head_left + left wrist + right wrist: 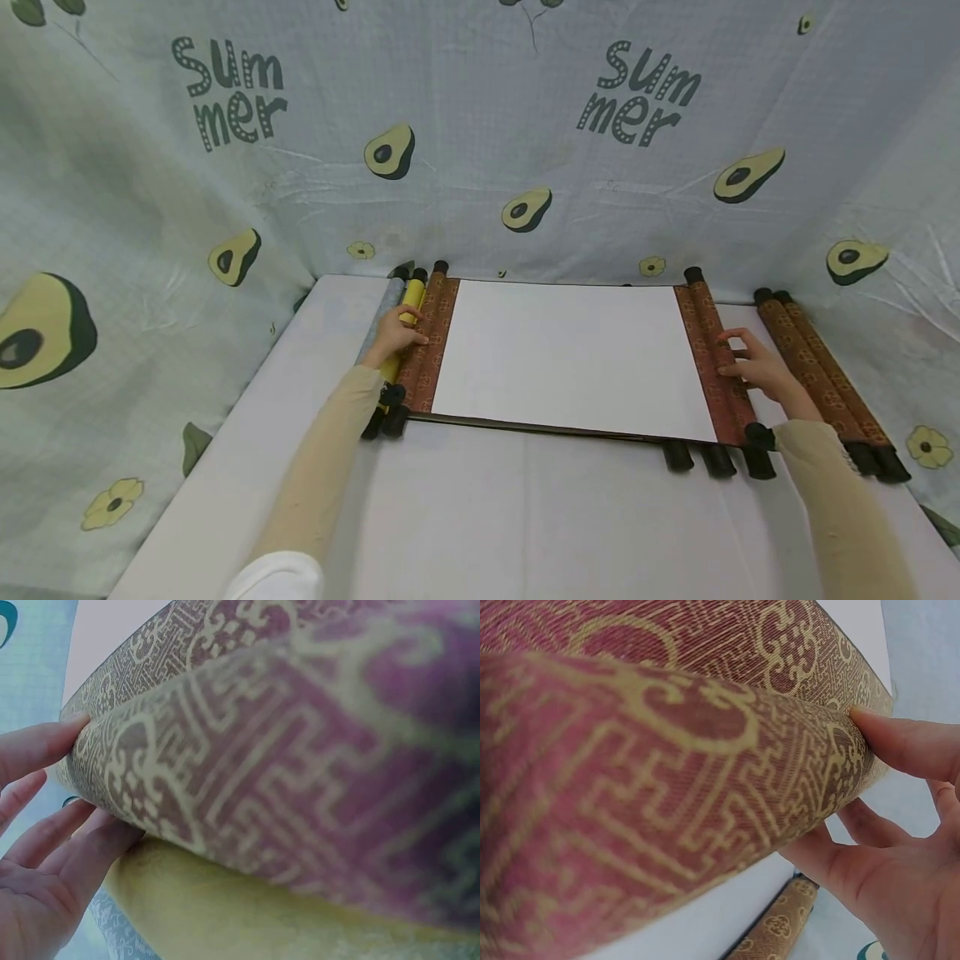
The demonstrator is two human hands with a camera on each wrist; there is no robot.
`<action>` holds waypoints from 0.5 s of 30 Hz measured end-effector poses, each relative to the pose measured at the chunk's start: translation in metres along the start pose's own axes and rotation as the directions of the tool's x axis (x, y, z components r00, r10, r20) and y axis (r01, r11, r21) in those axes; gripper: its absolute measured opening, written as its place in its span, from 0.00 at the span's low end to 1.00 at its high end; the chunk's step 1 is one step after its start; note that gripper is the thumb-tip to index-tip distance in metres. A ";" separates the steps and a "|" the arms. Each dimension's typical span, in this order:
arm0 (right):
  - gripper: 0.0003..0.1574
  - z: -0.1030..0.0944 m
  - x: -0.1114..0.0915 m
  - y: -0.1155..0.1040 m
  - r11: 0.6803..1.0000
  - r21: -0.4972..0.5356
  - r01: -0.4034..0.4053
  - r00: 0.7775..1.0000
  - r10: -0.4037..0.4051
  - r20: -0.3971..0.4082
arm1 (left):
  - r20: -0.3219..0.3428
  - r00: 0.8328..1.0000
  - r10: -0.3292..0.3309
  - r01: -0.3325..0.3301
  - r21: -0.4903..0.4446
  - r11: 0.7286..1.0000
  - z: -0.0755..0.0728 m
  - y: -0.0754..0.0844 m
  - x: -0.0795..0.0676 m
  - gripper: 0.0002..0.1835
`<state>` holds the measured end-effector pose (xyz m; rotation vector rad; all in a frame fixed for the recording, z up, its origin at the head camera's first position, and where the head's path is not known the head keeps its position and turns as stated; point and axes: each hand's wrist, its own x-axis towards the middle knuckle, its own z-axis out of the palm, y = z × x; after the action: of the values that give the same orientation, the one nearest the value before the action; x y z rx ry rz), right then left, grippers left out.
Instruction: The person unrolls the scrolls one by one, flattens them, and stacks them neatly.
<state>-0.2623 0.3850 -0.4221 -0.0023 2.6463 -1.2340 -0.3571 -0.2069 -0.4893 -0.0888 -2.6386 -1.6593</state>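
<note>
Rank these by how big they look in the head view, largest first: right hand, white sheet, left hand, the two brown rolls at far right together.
1. White sheet
2. Two brown rolls
3. Right hand and left hand, unranked: the right looks somewhat bigger, but may just be nearer the camera.

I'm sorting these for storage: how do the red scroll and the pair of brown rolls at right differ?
The red scroll lies open, showing white; the brown rolls lie close together with no white showing. The left hand and right hand hold the red scroll; neither touches the brown rolls. Both are patterned, with black end knobs.
</note>
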 end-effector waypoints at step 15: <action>0.32 0.013 0.006 0.007 1.000 -0.010 0.021 1.000 -0.021 0.007 | 0.004 0.997 0.082 -0.080 0.290 0.954 0.003 0.028 -0.020 0.21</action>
<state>-0.2653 0.3794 -0.4365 -0.0355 2.6532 -1.2251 -0.3357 -0.1927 -0.4661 -0.1805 -2.7963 -1.2290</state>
